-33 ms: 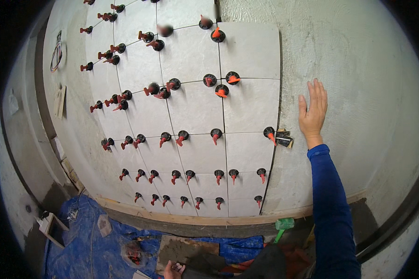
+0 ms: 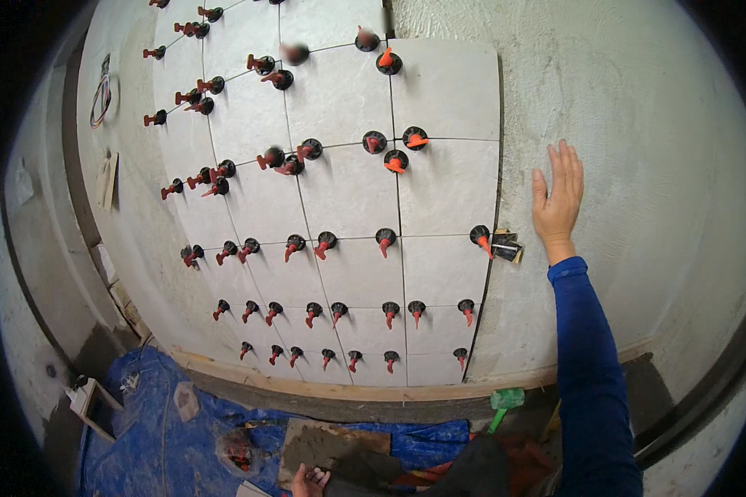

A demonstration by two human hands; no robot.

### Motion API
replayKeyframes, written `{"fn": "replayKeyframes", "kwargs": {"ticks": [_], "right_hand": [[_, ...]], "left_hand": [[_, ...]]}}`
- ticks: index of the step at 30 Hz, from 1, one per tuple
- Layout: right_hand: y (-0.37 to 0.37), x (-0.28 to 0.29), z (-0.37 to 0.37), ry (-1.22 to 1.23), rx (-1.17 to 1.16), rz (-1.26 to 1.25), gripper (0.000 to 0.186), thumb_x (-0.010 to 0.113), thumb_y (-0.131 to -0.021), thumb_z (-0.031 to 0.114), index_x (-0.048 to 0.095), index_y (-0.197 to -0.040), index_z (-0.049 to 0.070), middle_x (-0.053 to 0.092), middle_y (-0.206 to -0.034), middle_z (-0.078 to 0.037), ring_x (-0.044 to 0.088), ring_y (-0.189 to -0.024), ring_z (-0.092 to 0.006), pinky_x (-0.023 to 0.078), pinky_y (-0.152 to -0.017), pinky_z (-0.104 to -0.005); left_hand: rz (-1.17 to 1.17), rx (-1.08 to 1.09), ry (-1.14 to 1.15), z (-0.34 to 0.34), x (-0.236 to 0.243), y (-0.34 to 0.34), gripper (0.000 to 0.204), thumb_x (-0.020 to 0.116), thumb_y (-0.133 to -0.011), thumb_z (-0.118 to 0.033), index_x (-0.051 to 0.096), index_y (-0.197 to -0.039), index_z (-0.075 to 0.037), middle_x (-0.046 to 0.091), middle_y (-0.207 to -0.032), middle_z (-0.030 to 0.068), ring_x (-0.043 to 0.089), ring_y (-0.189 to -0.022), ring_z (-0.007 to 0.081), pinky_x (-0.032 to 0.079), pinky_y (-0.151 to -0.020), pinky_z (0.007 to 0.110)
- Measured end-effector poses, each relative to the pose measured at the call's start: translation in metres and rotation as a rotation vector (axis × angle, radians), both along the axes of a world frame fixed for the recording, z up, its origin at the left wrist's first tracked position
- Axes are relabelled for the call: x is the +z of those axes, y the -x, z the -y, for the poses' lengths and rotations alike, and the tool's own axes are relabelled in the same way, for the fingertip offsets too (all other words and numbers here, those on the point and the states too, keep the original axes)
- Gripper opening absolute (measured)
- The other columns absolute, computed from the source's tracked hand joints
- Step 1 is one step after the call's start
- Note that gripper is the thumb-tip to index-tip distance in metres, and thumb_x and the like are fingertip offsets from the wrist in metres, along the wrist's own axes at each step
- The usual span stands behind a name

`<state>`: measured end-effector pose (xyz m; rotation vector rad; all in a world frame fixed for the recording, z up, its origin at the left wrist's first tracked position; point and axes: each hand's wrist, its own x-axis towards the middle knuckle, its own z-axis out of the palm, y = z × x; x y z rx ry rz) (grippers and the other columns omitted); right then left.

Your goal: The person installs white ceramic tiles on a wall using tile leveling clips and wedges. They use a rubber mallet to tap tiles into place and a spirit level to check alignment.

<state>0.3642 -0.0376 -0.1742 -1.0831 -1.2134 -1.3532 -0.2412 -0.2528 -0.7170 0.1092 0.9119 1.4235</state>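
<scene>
Resting unchanged: right hand [image 2: 558, 201] flat on bare wall [image 2: 638, 124] | grip open, empty | left hand [image 2: 309, 480] low, grip unclear

Green mallet [image 2: 506, 399] on blue tarp [image 2: 174, 439]

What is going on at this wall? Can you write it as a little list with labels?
Place: a wall partly covered with grey tiles
Right hand: open, flat on the bare plaster wall beside the tiles
Left hand: low at the picture's bottom edge, open, by a grey slab
On the tiles: many red and black levelling clips along the joints
Floor: blue sheet, green mallet
Sleeve: blue
</scene>
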Motion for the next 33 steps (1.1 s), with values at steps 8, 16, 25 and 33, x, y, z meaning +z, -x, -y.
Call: {"fn": "replayKeyframes", "kwargs": {"ticks": [8, 16, 25, 33], "right_hand": [[-0.006, 0.005, -0.004, -0.02, -0.034, 0.033, 0.05, 0.059, -0.106, 0.032, 0.052, -0.15, 0.009, 0.048, -0.159, -0.015, 0.039, -0.151, -0.0355, 0.029, -0.125, -0.0519], [-0.006, 0.005, -0.008, -0.058, 0.018, 0.061, 0.049, 0.06, -0.106, 0.032, 0.054, -0.149, 0.009, 0.05, -0.158, -0.015, 0.04, -0.15, -0.0354, 0.03, -0.124, -0.051], [-0.004, 0.005, -0.007, -0.06, 0.004, 0.044, 0.049, 0.06, -0.105, 0.032, 0.055, -0.149, 0.009, 0.05, -0.158, -0.015, 0.04, -0.15, -0.0347, 0.03, -0.124, -0.0507], [-0.004, 0.007, -0.007, -0.066, -0.001, 0.064, 0.049, 0.061, -0.105, 0.03, 0.055, -0.149, 0.008, 0.051, -0.157, -0.017, 0.041, -0.149, -0.0373, 0.03, -0.124, -0.0512]], "left_hand": [[-0.078, 0.048, 0.079, -0.013, 0.004, -0.009, 0.03, 0.067, -0.104, -0.038, 0.061, -0.091, -0.012, 0.062, -0.089, 0.0087, 0.062, -0.083, 0.0275, 0.048, -0.108, 0.057], [-0.096, 0.034, 0.025, -0.009, 0.022, -0.018, 0.033, 0.068, -0.103, -0.04, 0.063, -0.097, -0.009, 0.061, -0.09, 0.0074, 0.062, -0.083, 0.0248, 0.051, -0.105, 0.053], [-0.098, 0.019, 0.032, -0.011, 0.018, -0.016, 0.029, 0.063, -0.106, -0.038, 0.059, -0.095, -0.012, 0.062, -0.088, 0.005, 0.063, -0.084, 0.024, 0.049, -0.108, 0.054], [-0.051, 0.049, 0.056, -0.014, 0.007, -0.012, 0.03, 0.068, -0.103, -0.038, 0.064, -0.098, -0.009, 0.061, -0.088, 0.0069, 0.061, -0.083, 0.0252, 0.053, -0.101, 0.053]]}}
